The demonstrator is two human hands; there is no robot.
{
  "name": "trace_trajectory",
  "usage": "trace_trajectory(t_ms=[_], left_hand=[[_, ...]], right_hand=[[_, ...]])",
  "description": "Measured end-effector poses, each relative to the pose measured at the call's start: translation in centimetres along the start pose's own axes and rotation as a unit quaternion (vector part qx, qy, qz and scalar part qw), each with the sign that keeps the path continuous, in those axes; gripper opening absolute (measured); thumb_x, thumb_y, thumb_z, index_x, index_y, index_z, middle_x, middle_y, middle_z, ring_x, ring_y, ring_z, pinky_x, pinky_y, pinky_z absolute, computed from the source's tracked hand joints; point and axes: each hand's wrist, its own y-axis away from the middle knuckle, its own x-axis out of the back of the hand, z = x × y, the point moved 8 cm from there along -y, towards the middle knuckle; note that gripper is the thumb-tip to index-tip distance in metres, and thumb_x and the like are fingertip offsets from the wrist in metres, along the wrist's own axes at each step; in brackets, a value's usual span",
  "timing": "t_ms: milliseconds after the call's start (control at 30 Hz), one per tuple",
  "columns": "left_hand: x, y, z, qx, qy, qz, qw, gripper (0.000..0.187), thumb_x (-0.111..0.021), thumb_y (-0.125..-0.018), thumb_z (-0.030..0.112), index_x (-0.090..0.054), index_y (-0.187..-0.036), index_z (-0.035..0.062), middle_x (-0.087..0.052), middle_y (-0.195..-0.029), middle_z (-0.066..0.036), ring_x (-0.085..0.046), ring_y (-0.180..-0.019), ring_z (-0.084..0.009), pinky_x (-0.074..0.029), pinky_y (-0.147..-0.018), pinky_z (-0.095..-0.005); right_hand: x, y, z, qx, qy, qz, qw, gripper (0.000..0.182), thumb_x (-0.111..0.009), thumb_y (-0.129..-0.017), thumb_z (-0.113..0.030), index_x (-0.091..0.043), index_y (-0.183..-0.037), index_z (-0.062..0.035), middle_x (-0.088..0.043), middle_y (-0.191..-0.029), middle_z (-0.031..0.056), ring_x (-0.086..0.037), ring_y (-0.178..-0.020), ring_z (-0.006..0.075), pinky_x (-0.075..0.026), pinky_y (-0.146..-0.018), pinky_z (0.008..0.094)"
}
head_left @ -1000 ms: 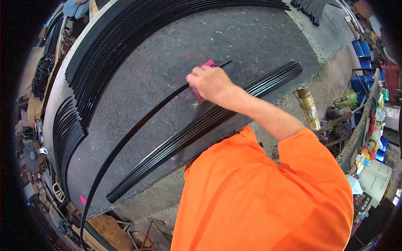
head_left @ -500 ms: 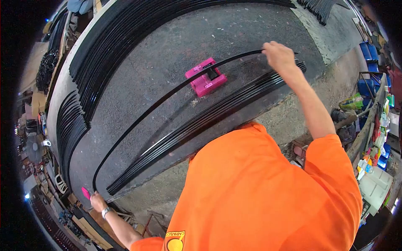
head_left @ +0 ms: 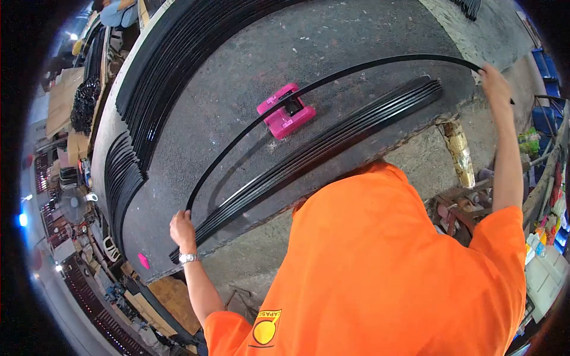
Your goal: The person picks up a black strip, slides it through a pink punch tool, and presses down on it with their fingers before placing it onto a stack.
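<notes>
My left hand (head_left: 183, 231), with a watch on its wrist, is closed on the left end of a long black strip (head_left: 237, 132). The strip arches across the dark worktop. Near its right end my right hand (head_left: 496, 84) grips it, out past the worktop's front edge. Midway, the strip passes through a pink tool (head_left: 286, 123) with a black part in its centre. Between the tool and my body lies a bundle of straight black strips (head_left: 332, 145); its left end is beside my left hand.
Curved stacks of black strips (head_left: 157, 89) line the far and left sides of the worktop (head_left: 237, 65). A small pink piece (head_left: 143, 260) lies at the left corner. A gold-wrapped post (head_left: 458, 155) stands by the front edge. Part of a person (head_left: 119, 13) shows at upper left.
The strip has slid rightward through the pink tool. My right hand has moved right, beyond the worktop edge, and my left hand has moved right and up, away from the small pink piece.
</notes>
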Motion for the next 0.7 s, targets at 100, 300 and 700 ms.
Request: trace_trajectory(t_ms=[100, 300, 700], left_hand=[[2.0, -1.5, 6.5, -0.043, 0.036, -0.003, 0.998, 0.024, -0.066, -0.095, 0.03, -0.07, -0.089, 0.007, -0.071, -0.091, -0.015, -0.068, -0.09, -0.0382, -0.053, -0.076, -0.0501], [6.6, -4.8, 19.5, -0.166, 0.097, -0.004, 0.981, 0.02, -0.066, -0.095, 0.027, -0.069, -0.091, 0.0074, -0.069, -0.09, -0.015, -0.068, -0.09, -0.0374, -0.053, -0.076, -0.049], [14.7, -9.6, 43.7, -0.361, 0.098, -0.022, 0.927, 0.026, -0.067, -0.094, 0.029, -0.074, -0.086, 0.0054, -0.073, -0.09, -0.017, -0.072, -0.09, -0.0383, -0.058, -0.076, -0.0486]], right_hand=[[-2.0, -0.3, 9.2, -0.043, 0.03, 0.01, 0.999, 0.03, -0.05, -0.103, -0.041, -0.06, -0.116, -0.016, -0.07, -0.113, 0.0161, -0.066, -0.107, 0.0412, -0.051, -0.084, 0.0544], [-2.1, 3.2, 26.3, -0.18, 0.129, -0.006, 0.975, 0.039, -0.047, -0.104, -0.043, -0.059, -0.134, -0.0223, -0.069, -0.125, 0.0131, -0.065, -0.115, 0.0383, -0.052, -0.09, 0.0521], [11.8, 20.4, 39.9, -0.238, 0.22, 0.065, 0.944, 0.035, -0.066, -0.091, -0.033, -0.074, -0.113, -0.0077, -0.076, -0.103, 0.0165, -0.074, -0.082, 0.0353, -0.058, -0.071, 0.0504]])
